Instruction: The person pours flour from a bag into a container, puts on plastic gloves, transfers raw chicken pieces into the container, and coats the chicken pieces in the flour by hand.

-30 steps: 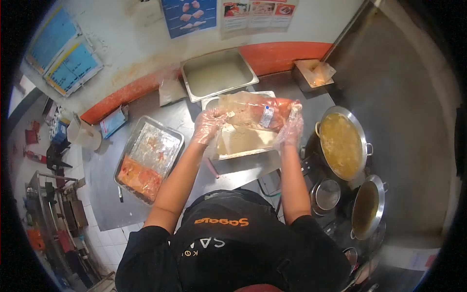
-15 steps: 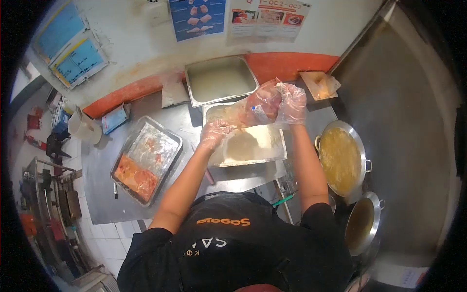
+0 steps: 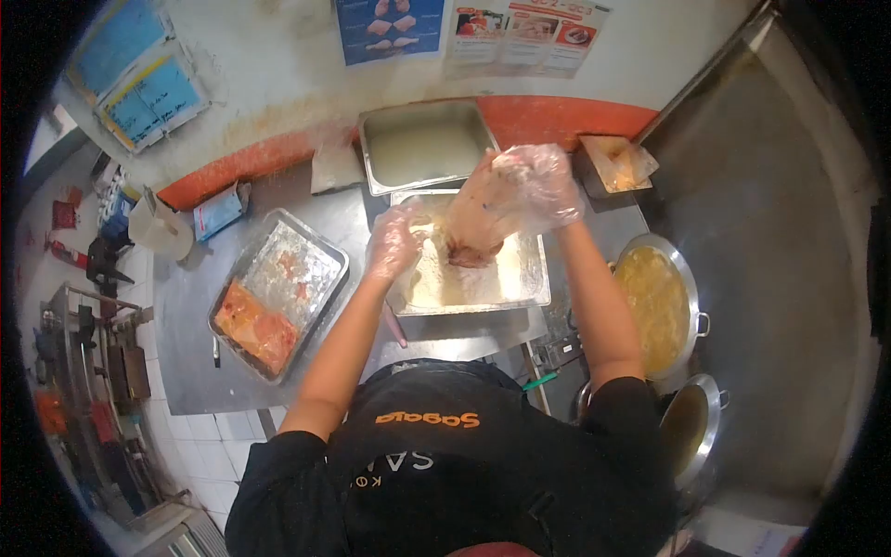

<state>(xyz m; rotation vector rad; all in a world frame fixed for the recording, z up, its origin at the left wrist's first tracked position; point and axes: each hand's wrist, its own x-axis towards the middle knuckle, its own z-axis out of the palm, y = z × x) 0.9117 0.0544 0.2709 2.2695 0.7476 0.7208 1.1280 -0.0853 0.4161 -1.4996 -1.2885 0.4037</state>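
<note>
My right hand (image 3: 549, 186), in a clear plastic glove, is closed on the upper end of a clear plastic bag (image 3: 492, 200). The bag is tipped downward over a metal tray of pale flour (image 3: 520, 278). Dark reddish raw meat (image 3: 475, 252) is at the bag's lower end, over the flour. My left hand (image 3: 394, 239), also gloved, is at the tray's left edge with its fingers curled by the bag's thin plastic; blur partly hides its grip.
Behind the flour tray is a deep metal pan of cloudy liquid (image 3: 427, 153). To the left lies a tray (image 3: 311, 269) with bagged raw meat (image 3: 255, 325). Pans of oil (image 3: 650, 302) stand on the right. A pink-handled utensil (image 3: 396, 330) rests near the front edge.
The bag has tilted from nearly sideways to steeply downward, and the meat has slid to its lower end over the flour. My left hand has turned more upright and shifted slightly left.
</note>
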